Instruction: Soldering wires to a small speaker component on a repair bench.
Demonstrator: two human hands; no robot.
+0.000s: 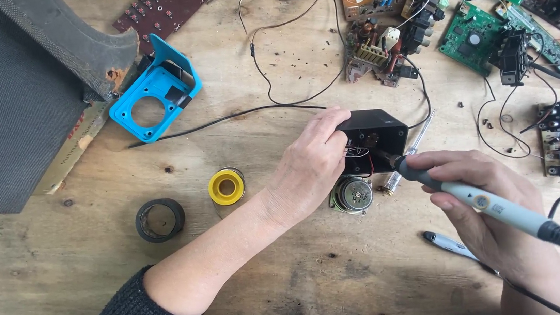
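Observation:
My left hand (308,165) grips the left side of a small black box (377,134) on the wooden bench, thumb and fingers curled around its edge. Thin red and white wires show at the box's front face. My right hand (486,206) holds a grey-handled soldering iron (490,204) like a pen, its dark tip touching the front of the box near the wires. A small round speaker (352,195) lies just below the box, between my two hands.
A yellow solder spool (226,186) and a black tape roll (159,220) lie left of my forearm. A blue plastic bracket (154,94) sits upper left beside a dark speaker cabinet (8,101). Several circuit boards (474,36) and loose wires crowd the upper right. A pen (447,243) lies below my right hand.

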